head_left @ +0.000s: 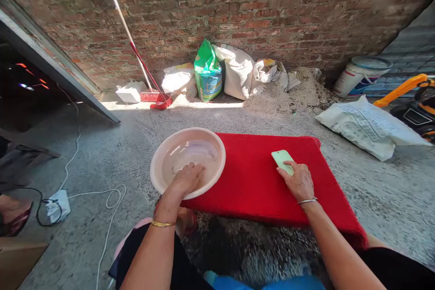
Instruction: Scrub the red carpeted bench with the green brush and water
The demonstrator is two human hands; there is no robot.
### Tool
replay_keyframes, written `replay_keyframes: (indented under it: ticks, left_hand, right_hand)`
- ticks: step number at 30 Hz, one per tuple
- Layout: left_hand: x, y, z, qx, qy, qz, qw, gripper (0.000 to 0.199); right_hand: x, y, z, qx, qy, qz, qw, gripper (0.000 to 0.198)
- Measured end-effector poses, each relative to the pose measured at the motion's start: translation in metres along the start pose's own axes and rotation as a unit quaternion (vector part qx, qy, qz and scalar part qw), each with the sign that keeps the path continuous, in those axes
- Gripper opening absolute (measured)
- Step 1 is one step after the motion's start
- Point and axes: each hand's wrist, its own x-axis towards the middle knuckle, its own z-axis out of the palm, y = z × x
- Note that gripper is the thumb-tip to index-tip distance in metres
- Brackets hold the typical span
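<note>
A pale pink basin (157,163) with clear water in it stands on the left end of a low bench covered in red cloth (244,190). My left hand (188,177) reaches over the near rim into the water, its fingers extended and partly under the surface; I see nothing held in them. On the right part of the cloth lies a pale green phone (281,158), flat or nearly so. Around its near right corner, the thumb and fingers of my right hand (299,181) are closed.
Against the brick wall stand a red broom and dustpan (159,99), a green-blue bag (208,79) and white sacks (238,72). A white sack (370,124) and a bucket (362,74) are at right. A power strip (58,206) with cables lies left.
</note>
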Motion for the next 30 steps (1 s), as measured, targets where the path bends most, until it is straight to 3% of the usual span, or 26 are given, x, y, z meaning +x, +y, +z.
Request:
replay_keyframes:
  ticks: [8, 11, 13, 16, 20, 26, 30]
  left_hand:
    - [-0.008, 0.013, -0.013, -0.004, -0.017, 0.004, 1.000, 0.038]
    - [-0.007, 0.013, -0.014, -0.004, -0.026, 0.003, 1.000, 0.040]
    - [-0.007, 0.013, -0.016, -0.006, -0.035, -0.001, 0.999, 0.041]
    - [-0.007, 0.015, -0.019, -0.008, -0.044, -0.008, 0.999, 0.041]
    - [-0.008, 0.016, -0.021, -0.009, -0.041, -0.007, 0.999, 0.039]
    - [-0.004, 0.012, -0.014, -0.002, -0.030, -0.001, 1.000, 0.041]
    - [-0.004, 0.010, -0.012, -0.005, -0.022, 0.003, 1.000, 0.042]
  right_hand:
    - [0.066, -0.189, 0.051, 0.017, -0.170, -0.051, 0.984, 0.042]
    - [0.083, -0.229, 0.063, 0.003, -0.233, -0.073, 0.970, 0.042]
    - [0.091, -0.235, 0.064, -0.008, -0.266, -0.081, 0.961, 0.040]
    - [0.101, -0.210, 0.058, -0.028, -0.256, -0.071, 0.964, 0.042]
    - [0.118, -0.125, 0.033, -0.061, -0.185, 0.025, 0.980, 0.047]
    - [0.128, 0.025, -0.039, -0.067, -0.039, 0.209, 0.975, 0.046]
    - [0.112, 0.076, -0.077, -0.078, 0.007, 0.272, 0.959, 0.033]
